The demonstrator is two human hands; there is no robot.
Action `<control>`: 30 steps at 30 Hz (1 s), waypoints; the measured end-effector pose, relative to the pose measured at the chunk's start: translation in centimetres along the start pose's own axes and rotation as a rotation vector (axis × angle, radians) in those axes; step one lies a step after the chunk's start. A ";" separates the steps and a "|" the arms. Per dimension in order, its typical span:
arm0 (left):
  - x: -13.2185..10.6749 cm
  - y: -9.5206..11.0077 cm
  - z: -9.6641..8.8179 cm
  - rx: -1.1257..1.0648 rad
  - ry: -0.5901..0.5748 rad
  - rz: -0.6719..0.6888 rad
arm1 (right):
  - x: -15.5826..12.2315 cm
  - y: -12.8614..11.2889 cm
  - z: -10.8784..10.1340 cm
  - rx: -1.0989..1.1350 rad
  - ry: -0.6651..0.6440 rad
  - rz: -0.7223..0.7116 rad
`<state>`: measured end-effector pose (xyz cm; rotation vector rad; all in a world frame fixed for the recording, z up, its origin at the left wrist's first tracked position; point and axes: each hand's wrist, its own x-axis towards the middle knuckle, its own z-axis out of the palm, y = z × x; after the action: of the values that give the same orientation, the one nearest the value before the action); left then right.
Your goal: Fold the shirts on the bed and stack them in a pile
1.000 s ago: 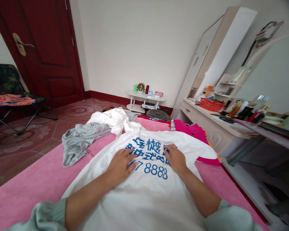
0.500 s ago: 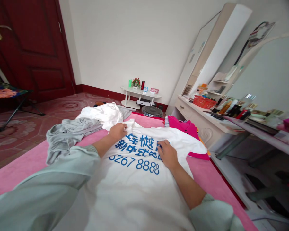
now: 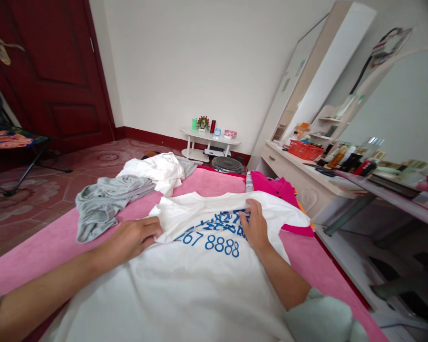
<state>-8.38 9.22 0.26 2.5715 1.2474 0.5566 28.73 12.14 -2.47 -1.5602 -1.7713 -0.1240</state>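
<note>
A white T-shirt (image 3: 207,275) with blue characters and digits lies spread over a pink bed cover (image 3: 214,183), its neck end away from me. My left hand (image 3: 137,240) is closed on the shirt's left sleeve area, pulling that edge inward so it laps over part of the print. On the right, my right hand (image 3: 256,225) pinches the cloth near the upper print, its fingers curled by a raised fold. The characters are creased and partly covered, while most of the digits show.
Grey clothing (image 3: 107,202) and a crumpled white garment (image 3: 157,168) lie at the bed's left. A folded magenta shirt (image 3: 271,185) sits on the far right. Beyond stand a small white table (image 3: 210,137) and a dresser (image 3: 292,173) with a red basket (image 3: 305,149).
My left hand has moved toward me and left, drawing the shirt's left edge with it and folding cloth over the print. My right hand has closed on the fabric slightly higher up.
</note>
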 end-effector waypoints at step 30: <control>14.2 -0.7 -7.8 -0.556 0.057 -0.645 | 12.9 -0.5 -7.0 0.162 -0.468 0.497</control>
<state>-4.17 21.17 10.42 1.6010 1.5607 0.7024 32.03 18.77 10.28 -1.9626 -1.6088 0.6559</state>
